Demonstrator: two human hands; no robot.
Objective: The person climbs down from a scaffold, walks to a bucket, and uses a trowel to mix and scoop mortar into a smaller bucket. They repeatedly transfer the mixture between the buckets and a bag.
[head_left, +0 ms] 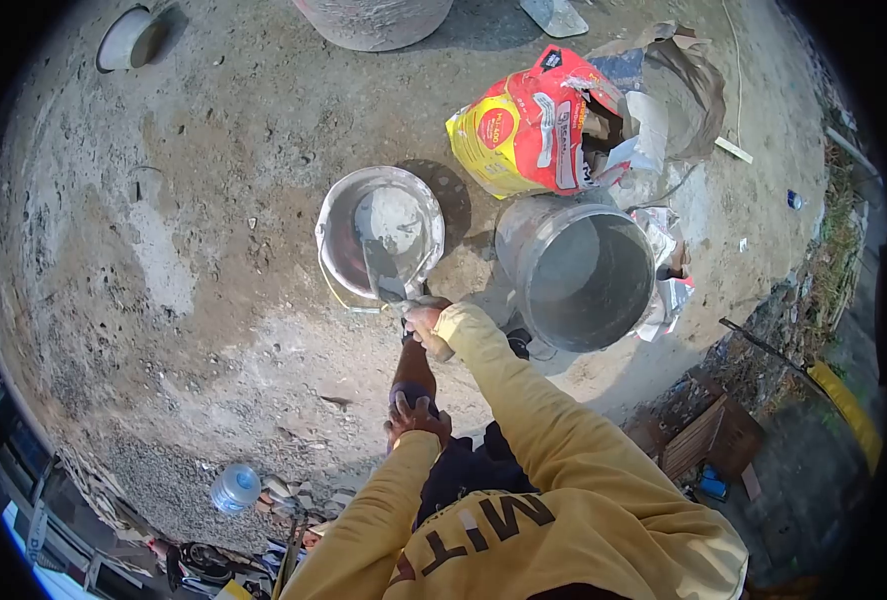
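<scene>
My right hand is closed round the handle of a trowel. The trowel's grey, coated blade reaches over the near rim into a pale bucket. Wet grey mix covers part of the bucket's bottom, and its wire handle hangs down on the near-left side. My left hand rests on my bent knee with its fingers apart and holds nothing. To the right of the bucket, a larger bucket leans toward me with its grey-coated inside showing.
A torn red and yellow bag lies behind the larger bucket, beside crumpled brown paper. A big tub stands at the top, and a small container lies tipped at upper left. A water jug sits at lower left.
</scene>
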